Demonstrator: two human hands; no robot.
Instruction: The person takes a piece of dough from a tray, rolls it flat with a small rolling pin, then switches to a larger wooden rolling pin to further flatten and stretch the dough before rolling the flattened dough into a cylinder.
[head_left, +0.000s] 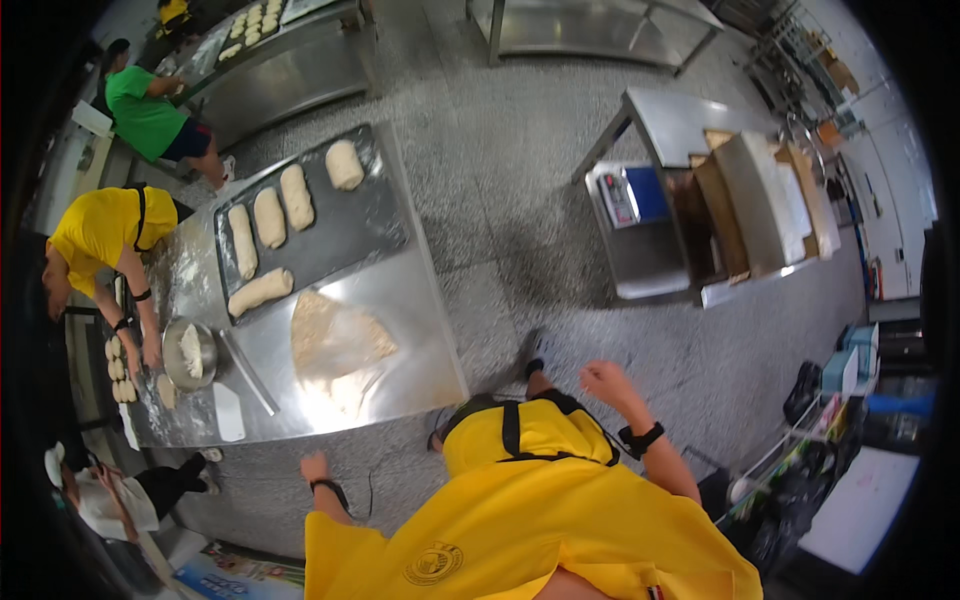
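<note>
My left hand (315, 468) is just off the near edge of the stainless steel table (420, 330), with no held thing visible and its fingers too small to make out. Out over the floor to the right, my right hand (609, 382) hangs empty with loosely bent fingers. Both wrists wear black bands. On the table before me, a black baking tray (337, 232) bears several pale dough rolls (270, 217). Brown crumbs or flour (315, 337) lie spread near the tray. A white scraper (229, 412), a metal bar (249, 373) and a steel bowl (210, 356) of white flour or dough are farther left.
A co-worker in yellow (112, 225) bends over the table's far left end, near small dough pieces (120, 371). Right of the aisle (495, 172) stands a steel table (675, 124) with cardboard boxes (720, 217) and a scale (634, 195) below. Other people stand at left.
</note>
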